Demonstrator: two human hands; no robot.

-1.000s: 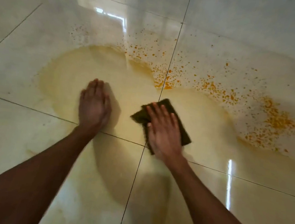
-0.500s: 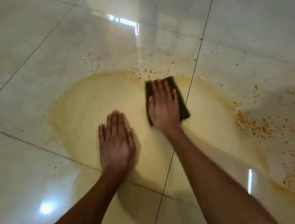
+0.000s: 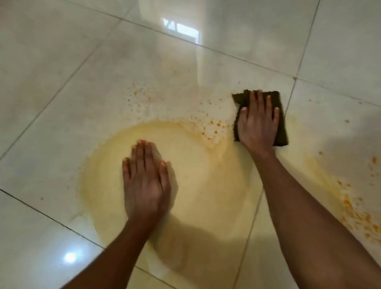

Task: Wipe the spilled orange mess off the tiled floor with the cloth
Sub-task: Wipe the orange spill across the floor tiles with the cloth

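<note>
Tiled floor [image 3: 49,80] carried a broad pale-yellow smear [image 3: 204,181] across the middle tile, reaching over the grout line [image 3: 290,103] to the right. Brighter orange clumps [image 3: 370,224] sat at the far right edge, well apart from the cloth; a smaller cluster of orange flecks [image 3: 212,129] lay just left of the cloth, below its top edge. Left hand [image 3: 145,182] was flat on the floor inside the smear, fingers straight and together, holding nothing, apparently a prop. Right hand [image 3: 258,121] was flat on the cloth [image 3: 281,128], fingers extended and pressing down, not curled round it. The cloth was dark, roughly rectangular, long axis running away from the person, at the smear's upper right rim just left of the grout line. Key relation: nearly all remaining mess lay nearer the person than the cloth, the flecks to its left, the clumps to its lower right. My read: a pull back toward the body suits next; the right hand does it, the left is no use there. Risk: thinning the film rather than lifting it.
</note>
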